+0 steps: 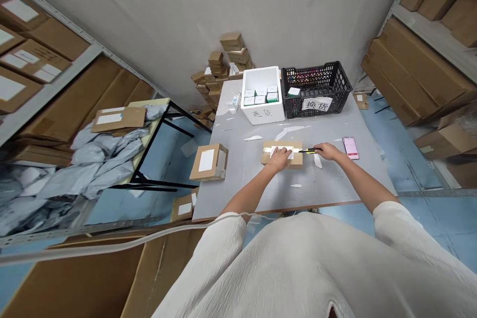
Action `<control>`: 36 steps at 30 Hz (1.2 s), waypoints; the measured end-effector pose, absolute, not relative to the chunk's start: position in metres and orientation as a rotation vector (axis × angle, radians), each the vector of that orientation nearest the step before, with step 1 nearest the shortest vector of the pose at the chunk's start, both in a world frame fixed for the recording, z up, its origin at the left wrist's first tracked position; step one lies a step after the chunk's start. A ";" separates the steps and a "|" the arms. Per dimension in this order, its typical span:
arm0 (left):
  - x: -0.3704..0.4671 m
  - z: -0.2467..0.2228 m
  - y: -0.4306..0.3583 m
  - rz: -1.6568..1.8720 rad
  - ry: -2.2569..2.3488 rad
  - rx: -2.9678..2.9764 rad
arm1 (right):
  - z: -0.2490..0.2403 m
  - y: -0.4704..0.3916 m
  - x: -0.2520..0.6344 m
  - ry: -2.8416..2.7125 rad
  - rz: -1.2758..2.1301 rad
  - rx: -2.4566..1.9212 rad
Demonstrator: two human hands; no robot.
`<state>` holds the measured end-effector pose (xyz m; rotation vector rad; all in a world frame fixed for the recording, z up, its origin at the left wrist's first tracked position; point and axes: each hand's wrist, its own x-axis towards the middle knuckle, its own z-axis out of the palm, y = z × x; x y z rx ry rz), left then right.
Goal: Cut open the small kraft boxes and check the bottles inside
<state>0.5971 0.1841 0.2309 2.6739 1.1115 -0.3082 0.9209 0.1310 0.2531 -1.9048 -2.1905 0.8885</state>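
A small cardboard box [283, 160] with a white label and a strip of tape lies on the grey table [242, 194]. Across its label my left hand [280, 158] rests with fingers stretched out, pressing on the top. My right hand [326, 151] is closed around a yellow and black utility knife [308, 150], whose tip touches or nearly touches the box's right end. Just below the knife is a scrap of white paper [318, 161]. To the right of my right hand lies a phone with a pink screen [351, 148].
At the table's back stand a white foam box [263, 113] with several small cartons and a black plastic crate [316, 93]. Another carton [209, 162] sits at the left edge. Shelves of boxes flank both sides; grey parcels [108, 154] pile up left.
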 end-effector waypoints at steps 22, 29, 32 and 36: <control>0.605 0.244 0.188 -0.068 1.313 2.540 | 0.228 0.071 0.920 -1.327 1.427 -1.777; 0.615 0.233 0.200 0.033 1.274 2.594 | 0.242 0.067 0.898 -1.875 0.935 -1.879; 0.617 0.229 0.206 -0.012 1.282 2.579 | 0.249 0.068 0.887 -2.069 0.740 -1.904; 0.617 0.226 0.209 -0.023 1.260 2.546 | 0.249 0.070 0.878 -2.059 0.637 -1.978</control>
